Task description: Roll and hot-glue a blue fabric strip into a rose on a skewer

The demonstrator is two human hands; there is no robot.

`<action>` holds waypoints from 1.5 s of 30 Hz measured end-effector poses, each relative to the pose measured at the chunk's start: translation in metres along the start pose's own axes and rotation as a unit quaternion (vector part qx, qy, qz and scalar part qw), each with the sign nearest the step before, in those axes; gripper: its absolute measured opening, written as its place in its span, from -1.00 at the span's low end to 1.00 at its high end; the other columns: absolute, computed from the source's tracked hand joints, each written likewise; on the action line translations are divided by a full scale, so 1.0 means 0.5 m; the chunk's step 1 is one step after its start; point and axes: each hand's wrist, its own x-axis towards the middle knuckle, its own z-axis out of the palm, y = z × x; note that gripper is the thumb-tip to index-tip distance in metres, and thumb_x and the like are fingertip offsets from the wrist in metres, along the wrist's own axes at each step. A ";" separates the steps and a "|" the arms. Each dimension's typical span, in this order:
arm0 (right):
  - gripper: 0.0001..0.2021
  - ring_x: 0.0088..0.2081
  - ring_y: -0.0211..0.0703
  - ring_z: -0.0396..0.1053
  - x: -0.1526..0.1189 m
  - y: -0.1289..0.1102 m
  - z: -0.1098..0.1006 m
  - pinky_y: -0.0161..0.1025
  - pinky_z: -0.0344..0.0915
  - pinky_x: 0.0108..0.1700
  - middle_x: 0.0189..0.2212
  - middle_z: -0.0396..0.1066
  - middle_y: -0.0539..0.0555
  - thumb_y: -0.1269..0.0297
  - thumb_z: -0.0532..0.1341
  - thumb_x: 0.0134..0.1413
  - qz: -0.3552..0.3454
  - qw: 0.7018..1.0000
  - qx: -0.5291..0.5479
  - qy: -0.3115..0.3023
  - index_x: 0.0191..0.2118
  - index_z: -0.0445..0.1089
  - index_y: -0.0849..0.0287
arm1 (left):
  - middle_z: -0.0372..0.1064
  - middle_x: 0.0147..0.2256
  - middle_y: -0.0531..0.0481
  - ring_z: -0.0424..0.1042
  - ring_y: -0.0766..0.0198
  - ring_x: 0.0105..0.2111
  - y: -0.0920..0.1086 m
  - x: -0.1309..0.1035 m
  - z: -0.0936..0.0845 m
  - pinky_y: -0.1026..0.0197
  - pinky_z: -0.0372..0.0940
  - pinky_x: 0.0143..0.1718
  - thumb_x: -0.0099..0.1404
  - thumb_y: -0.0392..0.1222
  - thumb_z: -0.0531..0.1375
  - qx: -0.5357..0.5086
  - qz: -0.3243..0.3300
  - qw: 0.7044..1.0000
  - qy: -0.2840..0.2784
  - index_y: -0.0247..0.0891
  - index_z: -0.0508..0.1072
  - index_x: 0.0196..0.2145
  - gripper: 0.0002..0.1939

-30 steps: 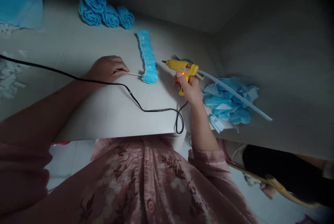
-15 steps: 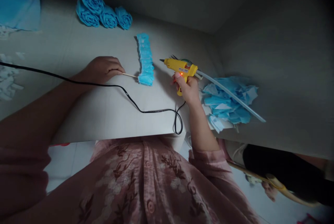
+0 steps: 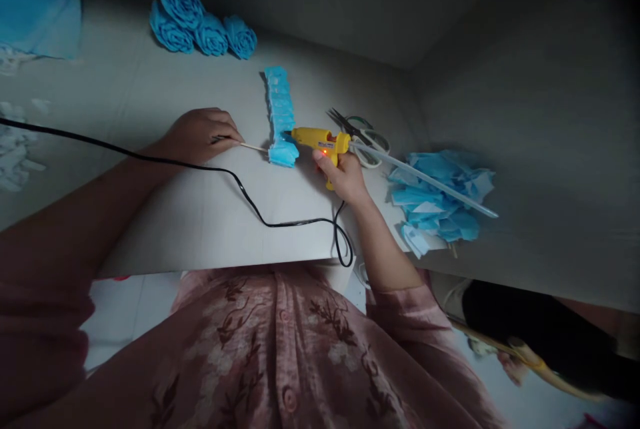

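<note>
A yellow hot glue gun [image 3: 313, 139] with a red light and a long clear glue stick at its back is gripped in my right hand [image 3: 345, 174]. Its dark nozzle meets the lower part of a pleated blue strip [image 3: 281, 105], which lies lengthwise on the table. My left hand [image 3: 203, 135] pinches a thin wooden stick [image 3: 254, 147] whose far end reaches the strip's bottom fold. Whether the stick is joined to the strip I cannot tell.
Several blue rosettes [image 3: 183, 15] sit at the back. Scissors [image 3: 363, 132] and a heap of blue pieces [image 3: 440, 195] lie at right, white scraps [image 3: 17, 149] at left. The gun's black cord [image 3: 270, 223] crosses the table [image 3: 200, 229]. Someone's foot [image 3: 513, 369] shows below.
My right hand has brought the glue gun left and slightly down, from beside the blue strip to its lower part. The scissors are now uncovered. My left hand stays nearly still.
</note>
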 end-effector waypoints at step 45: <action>-0.27 -0.43 -0.04 0.39 0.001 0.011 -0.017 -0.08 0.25 -0.30 -0.53 0.41 0.10 -0.59 0.09 0.30 -0.029 0.993 -0.118 0.014 -0.44 0.38 0.04 | 0.68 -0.10 -0.09 0.59 0.08 -0.06 0.013 0.003 -0.004 0.01 0.45 0.09 0.53 0.17 0.05 0.009 -0.028 1.000 -0.011 -0.20 0.74 -0.18 -0.46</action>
